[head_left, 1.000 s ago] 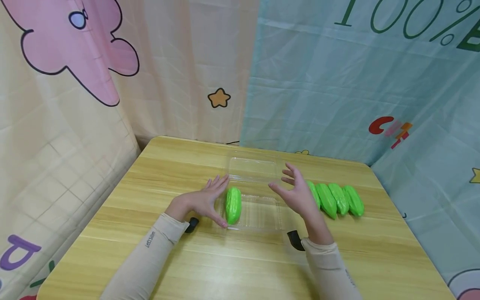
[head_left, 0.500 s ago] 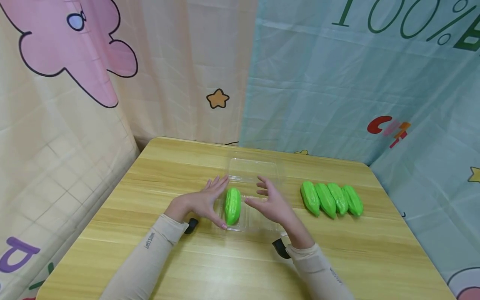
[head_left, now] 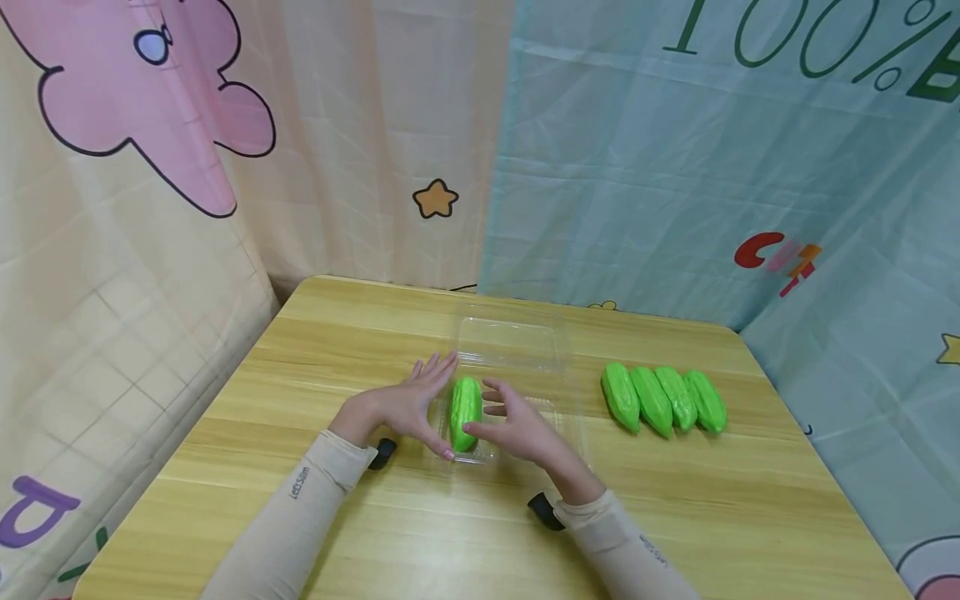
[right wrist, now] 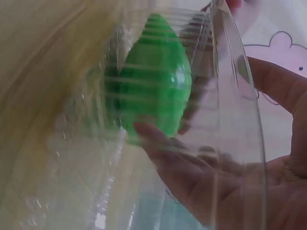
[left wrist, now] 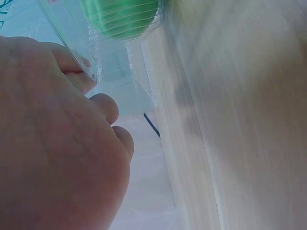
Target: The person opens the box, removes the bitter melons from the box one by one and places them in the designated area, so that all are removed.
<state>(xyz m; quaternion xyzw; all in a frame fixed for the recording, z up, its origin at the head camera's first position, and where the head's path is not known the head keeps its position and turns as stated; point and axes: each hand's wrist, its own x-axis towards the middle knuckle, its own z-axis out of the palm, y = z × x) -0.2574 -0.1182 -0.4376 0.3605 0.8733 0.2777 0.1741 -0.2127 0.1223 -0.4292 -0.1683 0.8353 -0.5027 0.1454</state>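
A green, ribbed, bitter-melon-shaped piece [head_left: 467, 410] stands lengthwise at the left end of a clear plastic clamshell box [head_left: 543, 410], whose lid [head_left: 510, 337] lies back behind it. My left hand [head_left: 405, 406] spreads along the box's left side, thumb at the front corner and fingertips at the back one. In the left wrist view its fingers [left wrist: 104, 106] are right at the clear wall. My right hand [head_left: 521, 427] reaches over the box from the right, thumb and fingers apart, tips close beside the green piece. The right wrist view shows that green piece [right wrist: 156, 81] through the ribbed wall.
Several more green pieces [head_left: 656, 402] lie side by side in a row to the right of the box on the wooden table [head_left: 420, 533]. Printed curtains [head_left: 637, 167] hang behind the table's back edge. Black wrist-camera mounts [head_left: 545, 511] sit under both wrists.
My right hand has moved left from near the row of green pieces, across the box, to the piece at its left end. My left hand has stayed at the box's left side.
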